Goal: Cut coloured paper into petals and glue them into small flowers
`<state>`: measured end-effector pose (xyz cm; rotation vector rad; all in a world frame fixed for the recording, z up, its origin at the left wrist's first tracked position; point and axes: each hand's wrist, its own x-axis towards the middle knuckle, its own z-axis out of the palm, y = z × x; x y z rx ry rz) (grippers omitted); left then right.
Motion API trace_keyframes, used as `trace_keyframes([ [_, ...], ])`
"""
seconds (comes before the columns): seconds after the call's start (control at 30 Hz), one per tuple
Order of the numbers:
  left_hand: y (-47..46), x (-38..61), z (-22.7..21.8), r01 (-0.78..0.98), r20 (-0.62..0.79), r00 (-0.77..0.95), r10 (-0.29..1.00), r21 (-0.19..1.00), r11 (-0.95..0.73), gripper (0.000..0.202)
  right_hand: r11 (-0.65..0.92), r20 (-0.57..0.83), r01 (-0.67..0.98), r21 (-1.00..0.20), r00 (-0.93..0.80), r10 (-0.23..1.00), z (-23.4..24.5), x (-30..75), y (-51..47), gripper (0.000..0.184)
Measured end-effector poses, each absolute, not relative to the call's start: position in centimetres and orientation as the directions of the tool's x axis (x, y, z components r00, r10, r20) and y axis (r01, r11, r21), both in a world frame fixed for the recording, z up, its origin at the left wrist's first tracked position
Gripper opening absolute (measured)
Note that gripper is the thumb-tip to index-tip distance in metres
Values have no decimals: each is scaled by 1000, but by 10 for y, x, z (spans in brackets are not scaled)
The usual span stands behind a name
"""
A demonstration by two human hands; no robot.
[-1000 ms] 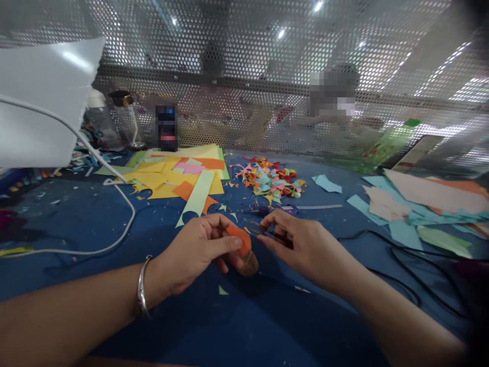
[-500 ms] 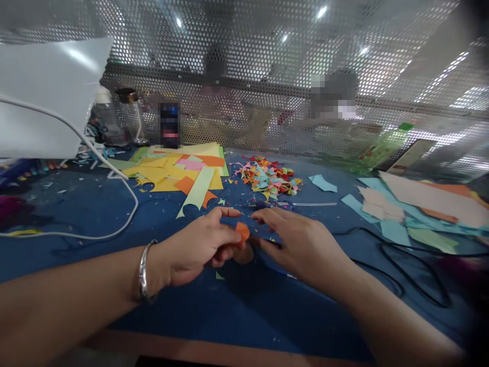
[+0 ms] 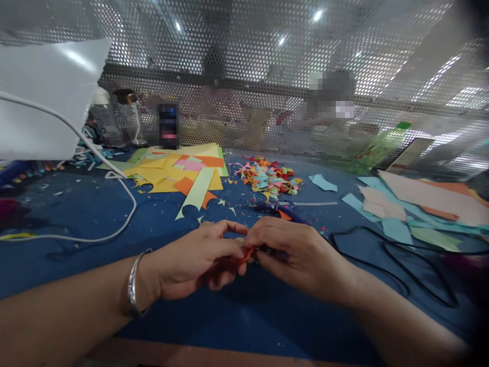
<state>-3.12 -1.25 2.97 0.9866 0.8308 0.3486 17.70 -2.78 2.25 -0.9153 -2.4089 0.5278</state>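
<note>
A small orange paper piece [image 3: 243,257] is pinched in my left hand [image 3: 202,255], which wears a silver bangle. My right hand [image 3: 296,250] meets it from the other side, its fingertips closed on the same piece. The fingers cover most of the paper, so its full shape is hidden. Just beyond my right hand lies a dark blue tool with an orange part [image 3: 284,214], partly covered. A pile of small coloured paper cuttings [image 3: 269,176] sits farther back on the blue tabletop [image 3: 244,321].
Yellow, green and orange paper sheets [image 3: 183,171] lie back left. Blue and pale pink papers [image 3: 397,224] are at the right, beside a looped black cord [image 3: 397,275]. A white cable [image 3: 133,204] curves at the left. Bottles [image 3: 130,117] stand before a perforated metal screen [image 3: 244,66].
My right hand has moved left and closed its fingers on the orange paper. The paper has tilted in my left hand, and both hands now touch. The blue tool shows more.
</note>
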Motion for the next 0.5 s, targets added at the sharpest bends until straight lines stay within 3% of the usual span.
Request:
trace_keyframes([
  [0.07, -13, -32, 26, 132, -395, 628, 671, 903, 408, 21, 652, 290, 547, -525, -605, 741, 23, 177, -28, 15],
  [0.2, -10, -36, 17, 217, -205, 641, 740, 973, 82, 31, 574, 233, 606, -550, -549, 803, 24, 178, -26, 13],
  [0.33, -6, -38, 13, 402, -26, 586, 810, 877, -263, 17, 560, 214, 635, -532, -539, 815, 24, 177, -25, 11],
  [0.5, -3, -36, 12, 507, 26, 586, 810, 767, -392, 10, 553, 223, 657, -512, -520, 825, 21, 175, -23, 9],
])
